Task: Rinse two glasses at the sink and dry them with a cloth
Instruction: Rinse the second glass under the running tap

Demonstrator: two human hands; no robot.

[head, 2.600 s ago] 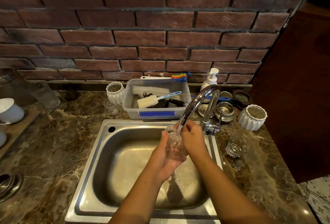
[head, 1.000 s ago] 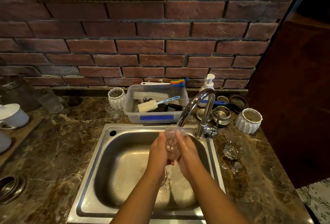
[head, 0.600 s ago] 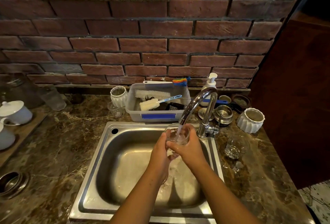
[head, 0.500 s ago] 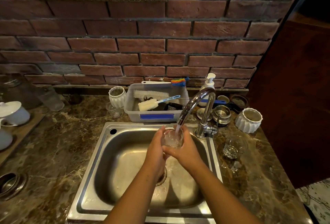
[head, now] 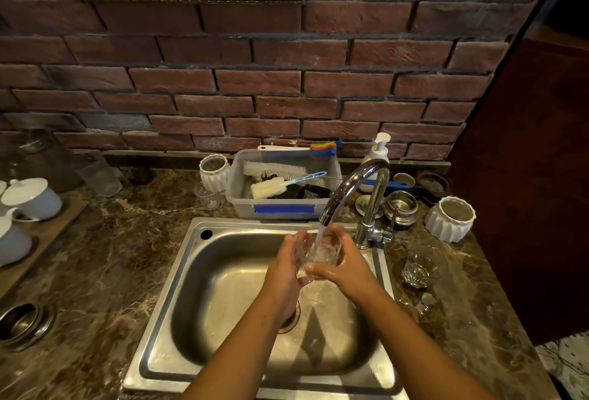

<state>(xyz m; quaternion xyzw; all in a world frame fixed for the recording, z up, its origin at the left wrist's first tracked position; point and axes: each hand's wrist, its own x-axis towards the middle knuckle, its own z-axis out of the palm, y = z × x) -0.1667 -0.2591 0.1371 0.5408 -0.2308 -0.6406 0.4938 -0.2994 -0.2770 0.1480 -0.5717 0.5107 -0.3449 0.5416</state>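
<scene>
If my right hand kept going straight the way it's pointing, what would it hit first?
The drinking glass it is holding: the right hand points up-left across the sink. Beyond the glass, the left hand looks next, though depth is hard to judge.

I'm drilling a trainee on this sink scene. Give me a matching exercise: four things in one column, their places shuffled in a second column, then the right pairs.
Things
1. glass under the tap stream
2. other glass
3. sponge bottle brush
4. soap pump bottle

Places
A. in the grey plastic tub
B. on the marble counter, right of the sink
C. by the brick wall, behind the faucet
D. gripped between the left hand and the right hand

Pairs: 1-D, 2-B, 3-A, 4-C
</scene>
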